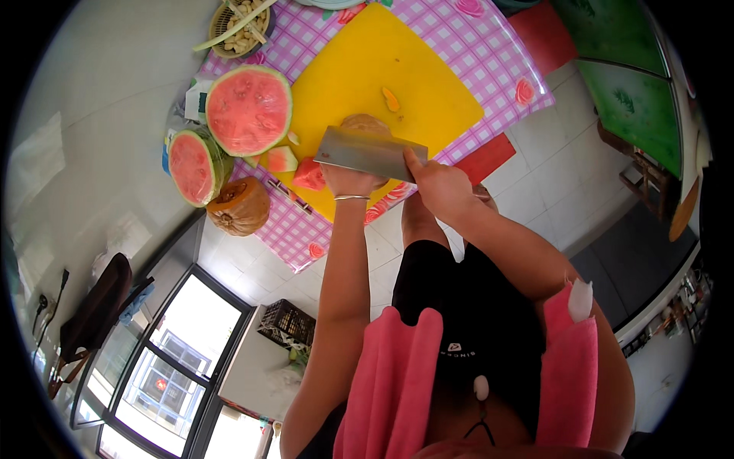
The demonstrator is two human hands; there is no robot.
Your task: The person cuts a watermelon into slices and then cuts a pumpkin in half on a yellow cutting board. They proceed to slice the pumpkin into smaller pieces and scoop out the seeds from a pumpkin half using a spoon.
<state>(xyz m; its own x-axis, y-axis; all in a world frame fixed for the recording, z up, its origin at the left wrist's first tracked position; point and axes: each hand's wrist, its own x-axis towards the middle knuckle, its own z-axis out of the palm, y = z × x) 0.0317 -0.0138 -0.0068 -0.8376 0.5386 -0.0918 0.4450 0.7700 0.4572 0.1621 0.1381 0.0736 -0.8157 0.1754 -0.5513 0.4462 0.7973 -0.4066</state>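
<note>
My right hand [445, 187] is closed on the handle of a broad cleaver [371, 153], its blade pointing left. Beneath the blade a tan, rounded pumpkin piece [365, 122] lies on the yellow cutting board [413, 53], mostly covered by the steel. My left hand [348, 180] grips the pumpkin piece from its near left side; the blade hides most of its fingers. A small orange pumpkin scrap [391, 99] lies just beyond. Beside my left wrist sit a red watermelon chunk [309, 174] and a watermelon wedge with rind [281, 159].
Two wrapped cut watermelons [248, 111] [195, 164] and a cut pumpkin [238, 206] crowd the left edge of the checked tablecloth [501, 84]. A basket of pale pieces [241, 34] stands far left. A red stool [486, 158] is right of the table.
</note>
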